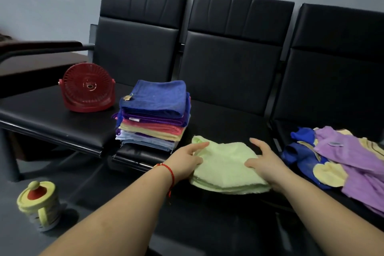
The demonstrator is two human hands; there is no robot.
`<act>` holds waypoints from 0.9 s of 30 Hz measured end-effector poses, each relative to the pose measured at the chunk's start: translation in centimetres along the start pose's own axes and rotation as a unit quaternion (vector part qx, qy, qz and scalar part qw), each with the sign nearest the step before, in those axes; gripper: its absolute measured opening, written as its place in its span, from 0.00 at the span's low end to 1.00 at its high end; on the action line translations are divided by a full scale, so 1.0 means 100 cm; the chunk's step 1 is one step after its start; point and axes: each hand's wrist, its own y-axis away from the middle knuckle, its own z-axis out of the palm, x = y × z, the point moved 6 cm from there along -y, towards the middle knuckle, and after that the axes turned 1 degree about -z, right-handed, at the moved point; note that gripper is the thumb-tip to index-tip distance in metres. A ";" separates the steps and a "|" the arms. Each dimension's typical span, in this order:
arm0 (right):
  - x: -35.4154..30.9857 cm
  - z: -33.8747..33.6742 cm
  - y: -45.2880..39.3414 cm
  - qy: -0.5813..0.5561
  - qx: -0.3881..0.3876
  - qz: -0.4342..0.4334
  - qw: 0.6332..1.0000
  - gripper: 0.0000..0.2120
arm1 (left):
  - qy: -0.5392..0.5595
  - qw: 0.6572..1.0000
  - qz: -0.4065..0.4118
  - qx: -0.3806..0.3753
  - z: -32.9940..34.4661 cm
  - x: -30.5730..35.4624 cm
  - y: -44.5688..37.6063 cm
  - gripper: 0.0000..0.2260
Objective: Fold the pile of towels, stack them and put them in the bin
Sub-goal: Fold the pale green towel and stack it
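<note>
Bare forearms reaching in from six o'clock, a red string bracelet [169,172] on the left wrist. Left hand [187,162] on the nine o'clock edge of a pale green terry towel [225,167], fingers [199,145] relaxed, mostly straight, spread flat on the cloth; thumb tucked at the edge, hard to tell whether pinching. Right hand [264,162] on the three o'clock edge, fingers [256,142] loosely bent and apart, pressing down without closing round anything.

Green towel already folded into several layers, lying on the black padded bench [218,118] at the front lip of the middle seat. Just beside it at ten o'clock: a neat stack of folded towels [153,114], blue on top, then purple, coral, yellow, light blue. Well apart at three o'clock: a loose pile of unfolded lilac, blue and yellow towels [340,158]. No bin clearly in view.

Step in hand, by judgement: smoothing and squaring the fold before lifting it onto the stack. Best done by sweeping both palms outward to flatten the bulge, lining up the layered edges at six o'clock, then sliding fingers under both sides to carry it level, so nothing fans open or tips the stack.

Further out: a red round plastic fan [88,88] at eleven o'clock on the bench; a yellow lidded cup with a red top [38,203] on the floor at eight o'clock.
</note>
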 end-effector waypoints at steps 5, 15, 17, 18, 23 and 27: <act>-0.025 -0.026 0.009 0.050 0.011 -0.075 0.996 0.21 | -0.050 0.996 0.069 -0.032 0.021 0.022 0.006 0.22; -0.141 -0.041 0.001 -0.054 0.043 -0.208 0.976 0.19 | -0.015 0.990 0.120 0.078 -0.088 0.120 -0.020 0.22; -0.169 -0.027 -0.007 -0.094 0.024 -0.221 0.970 0.20 | -0.035 0.986 0.128 0.106 -0.123 0.136 -0.023 0.21; -0.181 -0.019 -0.012 -0.106 0.012 -0.226 0.968 0.20 | -0.050 0.984 0.128 0.117 -0.138 0.141 -0.025 0.21; -0.221 0.032 -0.041 -0.104 -0.038 -0.235 0.966 0.22 | -0.091 0.979 0.103 0.151 -0.205 0.138 -0.038 0.20; -0.205 0.085 -0.063 -0.035 -0.113 -0.190 0.975 0.26 | -0.195 0.971 0.024 0.134 -0.228 0.097 -0.064 0.21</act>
